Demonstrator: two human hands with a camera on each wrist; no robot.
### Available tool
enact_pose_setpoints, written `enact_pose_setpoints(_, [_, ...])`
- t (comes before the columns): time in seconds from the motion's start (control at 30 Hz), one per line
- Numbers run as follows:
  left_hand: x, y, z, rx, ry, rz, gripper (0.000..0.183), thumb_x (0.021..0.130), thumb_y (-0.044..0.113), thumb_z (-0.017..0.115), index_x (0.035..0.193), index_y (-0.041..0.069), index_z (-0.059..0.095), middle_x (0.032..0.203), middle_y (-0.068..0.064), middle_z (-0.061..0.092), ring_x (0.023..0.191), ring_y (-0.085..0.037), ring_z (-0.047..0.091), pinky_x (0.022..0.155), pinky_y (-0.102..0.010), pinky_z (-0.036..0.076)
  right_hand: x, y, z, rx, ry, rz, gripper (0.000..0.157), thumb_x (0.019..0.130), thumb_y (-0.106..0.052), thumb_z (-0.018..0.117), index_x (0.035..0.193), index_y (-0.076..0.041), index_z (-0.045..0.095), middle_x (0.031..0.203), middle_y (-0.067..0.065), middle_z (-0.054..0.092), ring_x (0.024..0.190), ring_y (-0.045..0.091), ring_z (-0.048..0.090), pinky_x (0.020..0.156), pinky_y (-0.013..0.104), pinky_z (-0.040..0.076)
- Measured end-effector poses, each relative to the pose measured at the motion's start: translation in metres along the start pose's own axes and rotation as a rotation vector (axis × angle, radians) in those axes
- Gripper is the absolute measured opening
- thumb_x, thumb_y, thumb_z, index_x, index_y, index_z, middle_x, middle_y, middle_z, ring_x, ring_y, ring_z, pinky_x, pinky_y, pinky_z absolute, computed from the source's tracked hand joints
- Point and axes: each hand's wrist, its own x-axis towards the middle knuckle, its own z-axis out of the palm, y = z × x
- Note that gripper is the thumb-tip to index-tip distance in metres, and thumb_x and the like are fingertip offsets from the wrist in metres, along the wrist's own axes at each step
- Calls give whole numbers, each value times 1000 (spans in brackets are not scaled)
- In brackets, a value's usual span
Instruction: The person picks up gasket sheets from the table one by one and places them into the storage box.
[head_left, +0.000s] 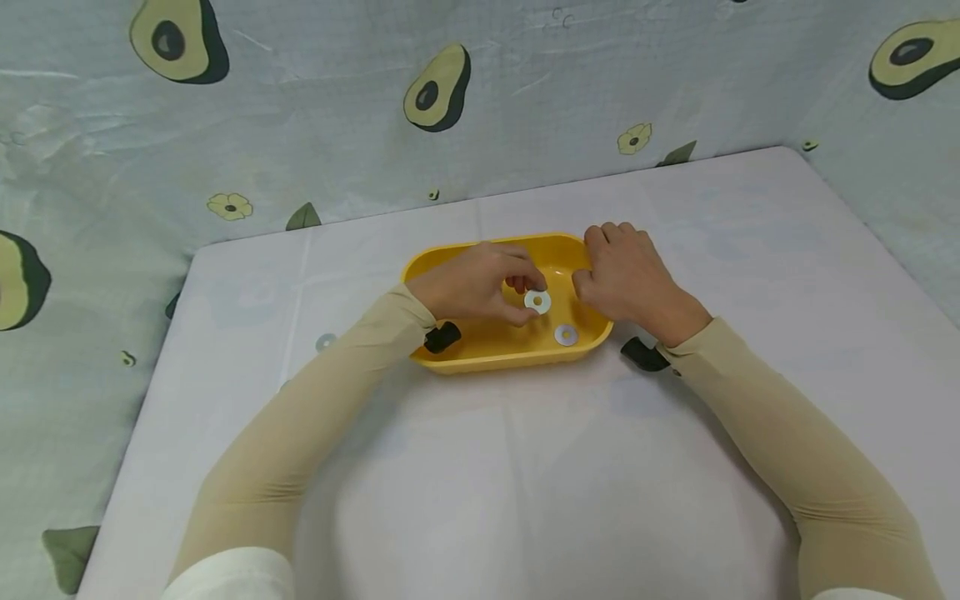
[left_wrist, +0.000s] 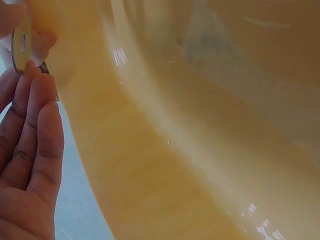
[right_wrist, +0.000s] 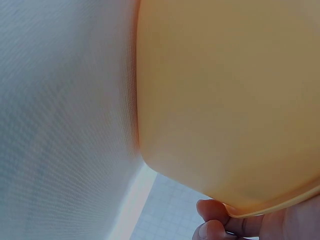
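Observation:
Over the yellow tray (head_left: 495, 362), my left hand (head_left: 487, 279) pinches a flat metal washer (head_left: 537, 301) between thumb and fingertips. The left wrist view shows that washer (left_wrist: 22, 45) edge-on, with the other fingers (left_wrist: 47, 130) lying below it. A second washer (head_left: 566, 335) lies in the tray near its front right corner. My right hand (head_left: 628, 275) grips the tray's right rim. From the right wrist view, fingers (right_wrist: 212, 207) curl around the rim beneath the tray's outer wall (right_wrist: 225, 100).
On the white-covered table (head_left: 480, 500), a grey washer (head_left: 326, 342) lies left of the tray, close to my left sleeve. Black wrist pieces (head_left: 645, 355) sit at both cuffs. An avocado-print cloth (head_left: 315, 125) hangs behind the table and along its sides.

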Motion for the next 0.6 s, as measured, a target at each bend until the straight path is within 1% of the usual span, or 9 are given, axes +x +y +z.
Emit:
enact_pose_setpoints(0.2, [3, 0, 1, -18, -24, 6, 29, 90, 31, 78, 112, 12, 77, 109, -1, 73, 94, -15, 62, 88, -28, 56, 0, 0, 0, 0, 0, 3, 41, 91, -19, 41, 116, 10, 55, 103, 23, 59, 92, 38, 51, 82, 49, 44])
enact_pose_setpoints(0.47, [5, -3, 3, -42, -68, 15, 30, 88, 29, 81, 113, 12, 78, 101, -1, 72, 91, -17, 62, 85, -29, 56, 0, 1, 1, 8, 4, 3, 42, 91, -19, 41, 118, 9, 56, 105, 23, 61, 93, 39, 52, 82, 49, 44])
enact_pose_setpoints(0.6, [7, -4, 3, -40, -83, 16, 30, 88, 29, 82, 113, 12, 78, 101, -1, 72, 90, -15, 61, 84, -27, 55, 1, 1, 1, 0, 10, 1, 41, 91, -19, 41, 116, 9, 56, 103, 23, 60, 92, 39, 52, 81, 48, 44])
